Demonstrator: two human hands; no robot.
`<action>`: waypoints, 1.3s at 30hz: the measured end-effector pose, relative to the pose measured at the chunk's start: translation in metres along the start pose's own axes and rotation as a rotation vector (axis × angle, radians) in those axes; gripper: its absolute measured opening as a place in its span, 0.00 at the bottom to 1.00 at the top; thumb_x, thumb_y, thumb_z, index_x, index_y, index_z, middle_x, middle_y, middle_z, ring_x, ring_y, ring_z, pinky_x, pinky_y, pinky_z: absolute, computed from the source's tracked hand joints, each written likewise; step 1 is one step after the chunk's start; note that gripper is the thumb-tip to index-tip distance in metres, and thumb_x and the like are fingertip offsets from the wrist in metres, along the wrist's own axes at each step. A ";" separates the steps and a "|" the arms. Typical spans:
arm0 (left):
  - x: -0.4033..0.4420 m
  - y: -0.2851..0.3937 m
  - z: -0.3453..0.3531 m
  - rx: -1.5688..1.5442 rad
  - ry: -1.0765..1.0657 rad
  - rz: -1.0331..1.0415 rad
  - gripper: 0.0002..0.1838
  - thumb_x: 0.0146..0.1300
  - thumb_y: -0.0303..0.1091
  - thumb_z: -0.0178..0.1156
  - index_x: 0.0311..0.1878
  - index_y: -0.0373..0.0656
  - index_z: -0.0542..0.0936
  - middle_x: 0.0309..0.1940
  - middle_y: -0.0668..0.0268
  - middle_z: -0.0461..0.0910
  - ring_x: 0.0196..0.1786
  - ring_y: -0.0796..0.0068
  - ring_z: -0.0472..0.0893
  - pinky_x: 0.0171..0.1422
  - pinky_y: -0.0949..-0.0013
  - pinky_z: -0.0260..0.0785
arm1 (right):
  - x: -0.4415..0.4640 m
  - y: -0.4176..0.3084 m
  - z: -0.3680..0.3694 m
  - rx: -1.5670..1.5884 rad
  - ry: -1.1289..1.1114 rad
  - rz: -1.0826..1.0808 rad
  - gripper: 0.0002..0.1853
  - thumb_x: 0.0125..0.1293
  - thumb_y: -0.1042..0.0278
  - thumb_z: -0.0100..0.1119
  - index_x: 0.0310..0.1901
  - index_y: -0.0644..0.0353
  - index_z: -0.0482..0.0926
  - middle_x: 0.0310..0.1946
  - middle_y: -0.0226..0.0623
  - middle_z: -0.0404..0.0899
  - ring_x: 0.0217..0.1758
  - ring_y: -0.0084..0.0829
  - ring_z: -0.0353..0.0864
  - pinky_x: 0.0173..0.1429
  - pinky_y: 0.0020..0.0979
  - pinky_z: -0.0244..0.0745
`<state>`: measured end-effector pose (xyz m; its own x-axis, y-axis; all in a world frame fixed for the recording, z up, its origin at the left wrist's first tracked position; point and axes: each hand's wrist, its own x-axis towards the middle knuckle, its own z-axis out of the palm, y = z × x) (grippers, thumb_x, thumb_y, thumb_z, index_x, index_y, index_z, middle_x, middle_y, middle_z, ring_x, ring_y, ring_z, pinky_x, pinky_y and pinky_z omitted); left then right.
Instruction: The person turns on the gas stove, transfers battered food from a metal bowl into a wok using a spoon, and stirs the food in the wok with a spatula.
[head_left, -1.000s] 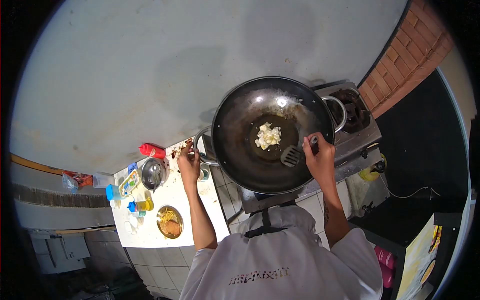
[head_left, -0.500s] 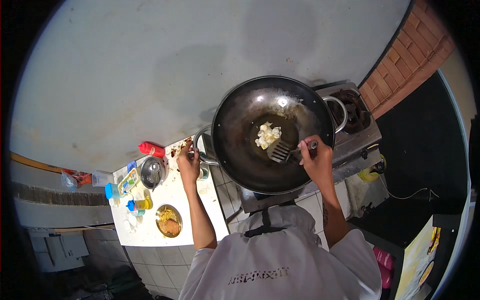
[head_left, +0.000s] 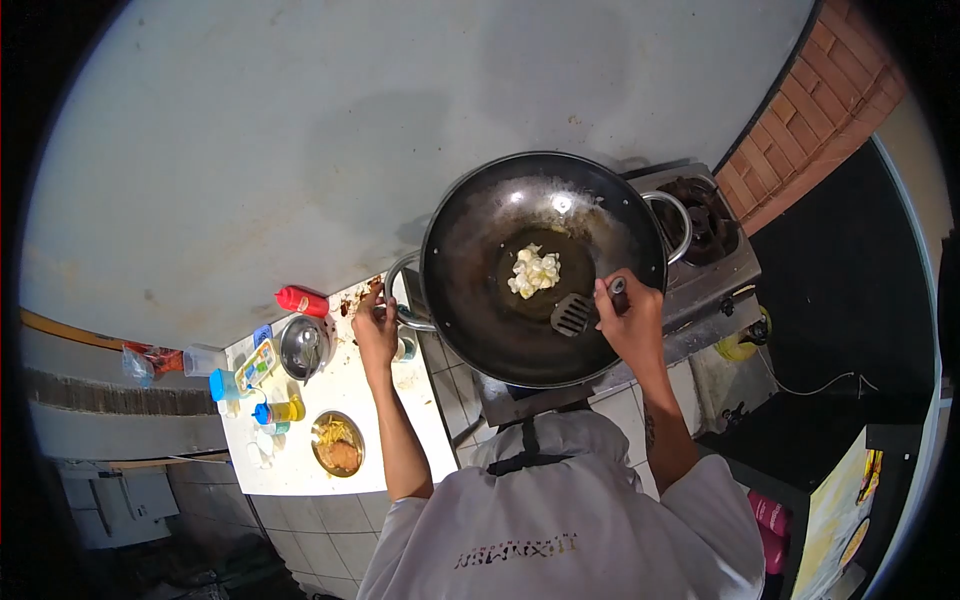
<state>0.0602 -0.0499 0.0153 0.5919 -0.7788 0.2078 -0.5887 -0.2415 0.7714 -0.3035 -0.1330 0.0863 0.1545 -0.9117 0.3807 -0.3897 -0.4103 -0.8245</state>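
A large dark wok (head_left: 480, 330) stands on the stove, its loop handles at left and right. Pale, lumpy food (head_left: 534, 271), possibly scrambled egg, lies in a little clear liquid at its centre. My right hand (head_left: 632, 318) is closed around the handle of a slotted spatula (head_left: 572, 315). The spatula's blade is low in the wok, to the right of and below the food, apart from it. At the wok's left side, my left hand (head_left: 375, 335) has its fingers and thumb at the loop handle (head_left: 391, 290), seemingly gripping it.
On the white table (head_left: 410, 440) at left are a red bottle (head_left: 301, 301), a metal bowl (head_left: 302, 347), a yellow squeeze bottle (head_left: 285, 410) and a plate of fries and fried food (head_left: 338, 444). A second burner (head_left: 700, 225) lies right of the wok, by a brick edge.
The spatula has drawn back from the food, to the right and downward, and its handle is tilted more steeply. My left hand stays at the wok handle.
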 end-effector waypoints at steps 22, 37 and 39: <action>-0.002 0.001 0.000 -0.036 -0.025 -0.017 0.19 0.67 0.29 0.60 0.61 0.37 0.77 0.36 0.58 0.79 0.37 0.72 0.83 0.43 0.69 0.75 | -0.001 0.001 0.006 0.100 -0.041 0.079 0.07 0.65 0.77 0.61 0.32 0.71 0.75 0.19 0.40 0.79 0.20 0.26 0.83 0.20 0.26 0.77; -0.002 -0.002 0.003 -0.034 -0.032 -0.012 0.21 0.67 0.31 0.60 0.61 0.35 0.77 0.30 0.58 0.82 0.32 0.73 0.81 0.40 0.70 0.74 | 0.007 0.008 0.019 0.302 0.038 0.135 0.05 0.68 0.76 0.57 0.36 0.69 0.75 0.28 0.40 0.84 0.24 0.23 0.84 0.26 0.24 0.80; -0.002 -0.001 0.002 0.016 -0.020 0.002 0.21 0.67 0.31 0.60 0.62 0.36 0.76 0.28 0.59 0.81 0.30 0.75 0.79 0.39 0.70 0.72 | 0.009 0.020 0.030 0.343 0.038 0.120 0.04 0.69 0.77 0.57 0.37 0.69 0.74 0.29 0.40 0.84 0.24 0.22 0.83 0.27 0.24 0.80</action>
<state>0.0583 -0.0498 0.0129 0.5792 -0.7910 0.1972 -0.5991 -0.2490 0.7609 -0.2829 -0.1500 0.0608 0.0900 -0.9551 0.2824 -0.0747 -0.2892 -0.9543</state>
